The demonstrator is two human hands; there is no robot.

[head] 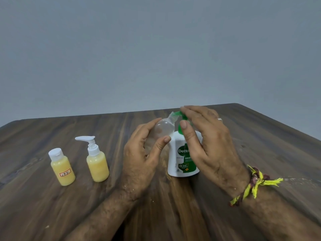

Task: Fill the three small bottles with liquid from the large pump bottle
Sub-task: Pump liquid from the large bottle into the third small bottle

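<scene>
Two of three done, by the look of it: at the left of the surface point(52, 136) stand a capped small bottle point(61, 168) with a red-marked label and, just to its right, a small pump-top bottle point(97, 164), both upright, closed and full of pale yellow liquid nearly to the shoulder. Left to fill: the third, a clear small bottle point(162, 129), seemingly empty or close to it, though hard to tell through the blur. Held off the surface in the left hand point(142, 153), fingers point(163, 140) curled round its body, thumb at the near side. Tilted, long axis running from lower left up to the right and away, open neck raised toward the green spout of the large pump bottle point(182, 159) and apparently meeting it, or very nearly so. Large pump bottle upright near the middle, white body, green label facing the near side, spout pointing left toward the clear bottle. Right hand point(206, 136) draped over the pump head, fingers fairly straight and close together on top, thumb down the near side of the green neck; pressing rather than gripping, judging by the flat palm. Likely step in hand: pumping liquid into the last bottle. After that, probably a cap to fit; none in sight for the clear bottle.
</scene>
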